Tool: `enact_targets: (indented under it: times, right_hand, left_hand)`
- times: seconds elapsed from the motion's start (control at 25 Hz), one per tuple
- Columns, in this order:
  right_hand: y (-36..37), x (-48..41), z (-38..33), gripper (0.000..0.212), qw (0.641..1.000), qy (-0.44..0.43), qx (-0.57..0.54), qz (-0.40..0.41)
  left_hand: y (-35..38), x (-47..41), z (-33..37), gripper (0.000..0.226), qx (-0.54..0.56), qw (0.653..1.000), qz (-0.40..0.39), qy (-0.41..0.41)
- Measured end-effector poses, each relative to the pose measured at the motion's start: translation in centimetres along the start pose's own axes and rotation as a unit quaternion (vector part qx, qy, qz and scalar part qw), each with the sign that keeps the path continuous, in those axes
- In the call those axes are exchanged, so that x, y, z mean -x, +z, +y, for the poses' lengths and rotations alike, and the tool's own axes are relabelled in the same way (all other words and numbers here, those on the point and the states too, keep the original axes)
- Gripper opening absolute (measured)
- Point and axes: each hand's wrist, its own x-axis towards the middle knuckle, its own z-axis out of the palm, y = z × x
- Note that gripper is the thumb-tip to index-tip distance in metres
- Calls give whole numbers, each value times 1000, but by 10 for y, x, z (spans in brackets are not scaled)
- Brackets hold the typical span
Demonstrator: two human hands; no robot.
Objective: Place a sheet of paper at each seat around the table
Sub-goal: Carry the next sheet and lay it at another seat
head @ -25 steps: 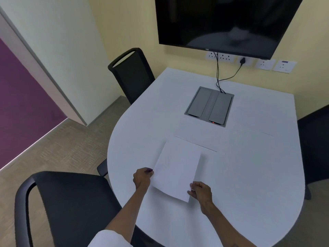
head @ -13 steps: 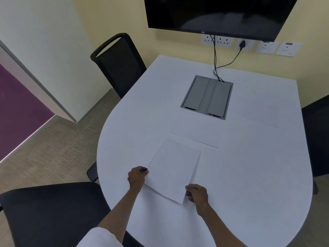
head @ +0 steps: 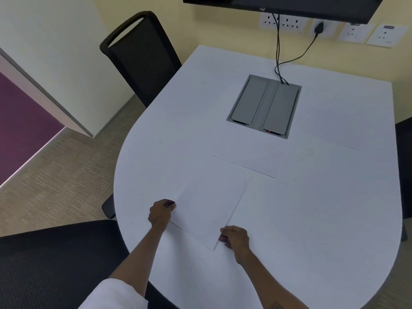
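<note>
A white sheet of paper [head: 209, 210] lies tilted on the near part of the white table [head: 312, 219]. My left hand [head: 161, 212] pinches its left edge. My right hand [head: 235, 239] grips its near right corner. A second sheet [head: 247, 155] lies flat in the middle of the table, just in front of the grey cable box [head: 264, 105]. A third sheet [head: 334, 132] lies toward the right side, by the right chair [head: 404, 166]. One black chair [head: 142, 56] stands at the far left, another [head: 55, 262] just below my left arm.
A black screen [head: 289, 5] hangs on the yellow wall above wall sockets [head: 354, 33]. Black cables [head: 278, 54] run from them down into the cable box. A white partition [head: 55, 63] and carpeted floor [head: 62, 175] lie to the left.
The view has tipped downward and closer to the table. Both hands have kept hold of the sheet, which sits lower and flatter on the table.
</note>
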Motion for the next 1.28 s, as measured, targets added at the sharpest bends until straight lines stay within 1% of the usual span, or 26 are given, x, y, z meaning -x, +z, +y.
enact_targets:
  times: [0.12,0.4,0.68,0.88,0.96,1.08,1.28]
  right_hand:
    - [5,-1,0,8,1000,1,1,-7]
    - [12,-8,0,6,1000,10,-7,5]
    - [21,-4,2,8,1000,17,-20,-1]
    - [21,-2,1,10,1000,15,-18,2]
    - [21,0,1,10,1000,12,-17,2]
    - [22,3,0,10,1000,5,-6,10]
    - [23,4,-2,9,999,-4,36,33]
  left_hand:
    - [2,-5,-2,6,-3,1000,6,-11]
    - [7,-19,-1,10,13,1000,15,1]
    - [9,-31,0,9,-1,999,39,-8]
    - [10,-33,-1,3,-6,999,35,-20]
    - [11,-34,-1,4,-8,999,34,-21]
    - [11,-34,-2,3,-6,999,29,-24]
    - [9,-35,-5,9,-16,999,21,-32]
